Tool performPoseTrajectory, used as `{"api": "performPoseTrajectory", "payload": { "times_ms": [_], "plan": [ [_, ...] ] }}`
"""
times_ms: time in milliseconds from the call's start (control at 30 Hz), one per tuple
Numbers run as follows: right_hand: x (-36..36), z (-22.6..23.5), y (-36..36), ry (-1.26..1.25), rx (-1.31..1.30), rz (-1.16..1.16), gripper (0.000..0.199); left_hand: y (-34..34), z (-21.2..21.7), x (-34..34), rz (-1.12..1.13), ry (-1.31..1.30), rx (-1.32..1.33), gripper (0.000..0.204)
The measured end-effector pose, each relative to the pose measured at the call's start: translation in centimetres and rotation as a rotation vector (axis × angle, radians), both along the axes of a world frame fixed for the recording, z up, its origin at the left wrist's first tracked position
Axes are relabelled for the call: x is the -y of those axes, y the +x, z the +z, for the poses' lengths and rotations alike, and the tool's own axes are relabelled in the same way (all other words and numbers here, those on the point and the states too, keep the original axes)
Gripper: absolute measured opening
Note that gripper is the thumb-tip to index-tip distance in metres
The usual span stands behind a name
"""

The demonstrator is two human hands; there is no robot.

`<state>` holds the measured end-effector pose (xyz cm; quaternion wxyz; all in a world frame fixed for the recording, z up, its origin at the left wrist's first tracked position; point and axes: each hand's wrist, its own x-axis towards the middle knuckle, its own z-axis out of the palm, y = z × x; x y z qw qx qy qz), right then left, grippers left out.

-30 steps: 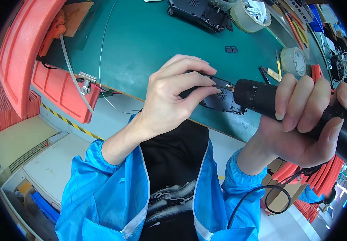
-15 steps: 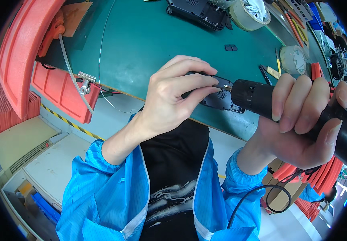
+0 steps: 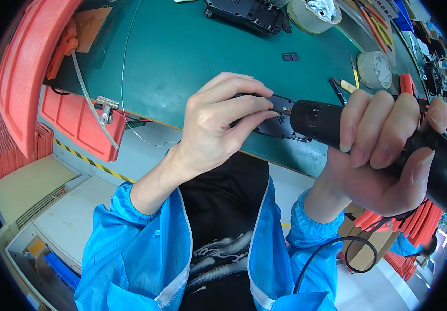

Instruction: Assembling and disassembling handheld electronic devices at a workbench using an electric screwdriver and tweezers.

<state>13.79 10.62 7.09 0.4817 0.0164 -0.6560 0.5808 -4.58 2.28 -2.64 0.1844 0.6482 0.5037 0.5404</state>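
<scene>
My right hand (image 3: 376,155) is wrapped round a black electric screwdriver (image 3: 316,122), held nearly level with its bit toward the left. My left hand (image 3: 215,122) has thumb and fingers pinched together right at the tip of the bit. Whatever lies in that pinch is too small and covered to make out. Below and behind the fingertips, a black plastic housing (image 3: 285,129) with speaker holes lies by the bench's front edge, partly hidden by my left hand and the screwdriver.
On the green bench (image 3: 182,57) stand another black housing (image 3: 244,15) and a tape roll holding scraps (image 3: 311,18). A small black part (image 3: 290,56), a pen (image 3: 337,90) and a second tape roll (image 3: 375,70) lie farther right. Red foam trays (image 3: 26,78) and an orange-handled tool (image 3: 63,49) are left.
The bench scene has shifted slightly left and up in the picture. Both hands keep nearly the same pose, the screwdriver's bit still at my left fingertips.
</scene>
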Motion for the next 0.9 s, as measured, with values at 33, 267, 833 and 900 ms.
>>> {"api": "performPoseTrajectory", "payload": {
  "times_ms": [33, 267, 833, 900],
  "plan": [
    [0.0, 0.0, -0.1, 0.016, 0.0, 0.007, 0.035, 0.0, 0.0, 0.0, -0.006, -0.005, -0.002, 0.015],
    [1.0, 0.3, 0.7, 0.0, 0.024, -0.094, 0.035, 0.3, 0.5, 0.0, -0.003, -0.037, -0.14, 0.047],
    [1.7, -0.6, 5.5, -0.015, 0.128, -0.325, 0.037, 0.6, 0.3, 0.0, -0.109, -0.103, -0.27, 0.073],
    [1.6, -0.9, 5.3, -0.021, 0.12, -0.324, 0.037, 0.5, 0.3, 0.1, -0.109, -0.105, -0.273, 0.073]
  ]
}}
